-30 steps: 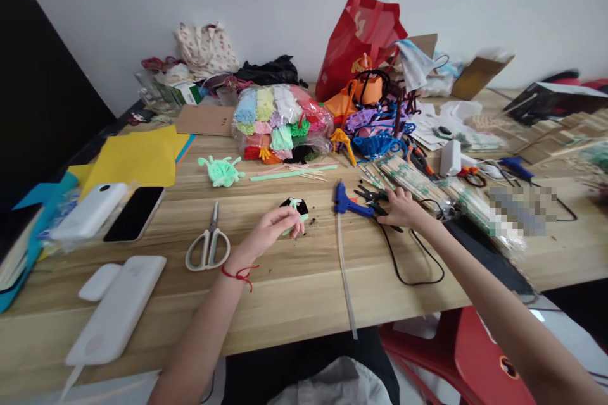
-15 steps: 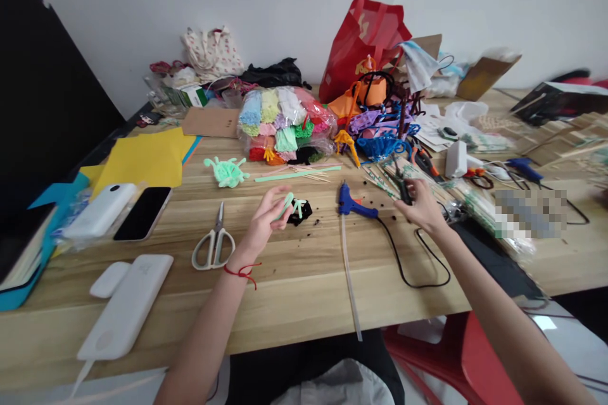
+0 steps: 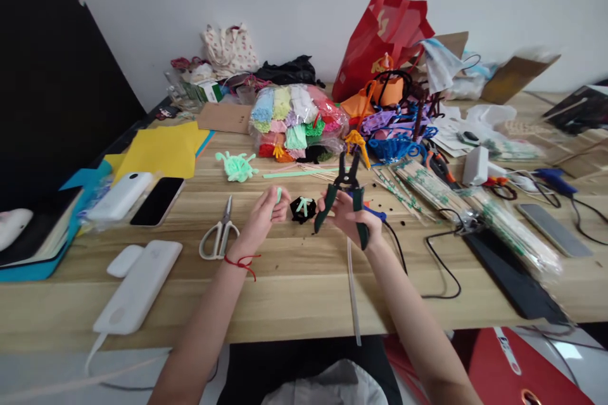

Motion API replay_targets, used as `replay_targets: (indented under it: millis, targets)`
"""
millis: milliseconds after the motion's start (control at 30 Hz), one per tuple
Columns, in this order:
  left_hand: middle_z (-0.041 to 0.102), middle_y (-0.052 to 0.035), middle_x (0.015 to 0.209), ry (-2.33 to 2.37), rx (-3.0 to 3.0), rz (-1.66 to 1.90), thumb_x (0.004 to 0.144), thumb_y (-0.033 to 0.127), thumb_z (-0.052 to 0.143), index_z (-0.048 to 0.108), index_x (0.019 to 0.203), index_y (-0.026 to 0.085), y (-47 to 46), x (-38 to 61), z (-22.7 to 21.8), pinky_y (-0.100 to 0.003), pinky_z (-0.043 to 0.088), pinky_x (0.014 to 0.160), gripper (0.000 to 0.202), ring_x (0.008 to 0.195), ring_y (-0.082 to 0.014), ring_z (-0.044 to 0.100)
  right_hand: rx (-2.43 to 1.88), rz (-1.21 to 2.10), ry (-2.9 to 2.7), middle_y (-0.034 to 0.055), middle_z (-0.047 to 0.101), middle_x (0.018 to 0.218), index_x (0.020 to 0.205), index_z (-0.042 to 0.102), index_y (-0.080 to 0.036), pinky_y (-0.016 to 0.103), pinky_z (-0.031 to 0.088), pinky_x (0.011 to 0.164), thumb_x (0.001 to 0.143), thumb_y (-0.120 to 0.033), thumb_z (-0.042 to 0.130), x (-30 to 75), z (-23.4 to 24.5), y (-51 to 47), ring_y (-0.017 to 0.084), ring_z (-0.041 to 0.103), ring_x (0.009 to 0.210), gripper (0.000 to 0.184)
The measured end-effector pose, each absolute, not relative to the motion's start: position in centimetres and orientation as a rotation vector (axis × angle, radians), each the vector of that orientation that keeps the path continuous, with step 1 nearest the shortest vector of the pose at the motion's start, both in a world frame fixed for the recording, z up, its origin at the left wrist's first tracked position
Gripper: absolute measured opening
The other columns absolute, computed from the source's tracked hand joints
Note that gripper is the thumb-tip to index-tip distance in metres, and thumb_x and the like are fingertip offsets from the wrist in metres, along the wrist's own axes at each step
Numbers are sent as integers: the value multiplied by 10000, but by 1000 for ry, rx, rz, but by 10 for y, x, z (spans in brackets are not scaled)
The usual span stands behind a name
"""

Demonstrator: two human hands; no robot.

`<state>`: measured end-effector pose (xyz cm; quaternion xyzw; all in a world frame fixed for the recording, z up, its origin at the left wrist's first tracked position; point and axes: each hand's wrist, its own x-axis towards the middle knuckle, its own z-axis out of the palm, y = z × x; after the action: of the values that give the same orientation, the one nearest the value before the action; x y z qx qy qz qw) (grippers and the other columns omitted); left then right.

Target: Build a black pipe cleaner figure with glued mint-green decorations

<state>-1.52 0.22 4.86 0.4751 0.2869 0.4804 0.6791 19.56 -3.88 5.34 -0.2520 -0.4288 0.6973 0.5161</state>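
My left hand (image 3: 264, 215) is closed on a mint-green pipe cleaner piece (image 3: 278, 194), held just above the wooden table (image 3: 294, 285). A small black piece with green legs (image 3: 303, 209) lies on the table between my hands. My right hand (image 3: 346, 214) grips green-handled pliers (image 3: 342, 193), jaws pointing up and away, handles spread. A blue glue gun (image 3: 375, 212) is mostly hidden behind my right hand, its clear glue stick (image 3: 352, 291) reaching toward the table's front edge.
White-handled scissors (image 3: 218, 237) lie left of my left hand. Further left are a phone (image 3: 158, 200), white power banks (image 3: 137, 288) and yellow sheets (image 3: 159, 152). A bag of coloured pipe cleaners (image 3: 294, 120), a red bag (image 3: 380, 38) and stick bundles (image 3: 427, 183) fill the back and right.
My right hand picked the pliers up at the right and carried them left to the middle. My left hand rose slightly with the green piece. The camera view shifted right.
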Motion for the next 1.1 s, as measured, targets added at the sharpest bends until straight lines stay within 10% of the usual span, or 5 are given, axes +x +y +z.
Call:
replay_targets:
  millis: [467, 1100]
  targets:
    - [223, 88, 540, 587, 949, 999, 847, 503, 564, 342, 639, 182, 9, -15, 41, -149, 167, 385, 442, 426, -37, 161, -353, 2066, -1079, 111, 617, 1054, 1150, 563, -171, 500, 451, 886, 618, -294, 592, 177, 18, -51, 284, 583, 964, 547]
    - [513, -5, 723, 593, 662, 1009, 884, 582, 445, 632, 927, 116, 15, -18, 41, -151, 265, 360, 503, 447, -33, 305, -335, 2350, -1080, 105, 651, 1041, 1132, 591, -169, 444, 432, 911, 673, -347, 577, 166, 16, -61, 280, 585, 1011, 493]
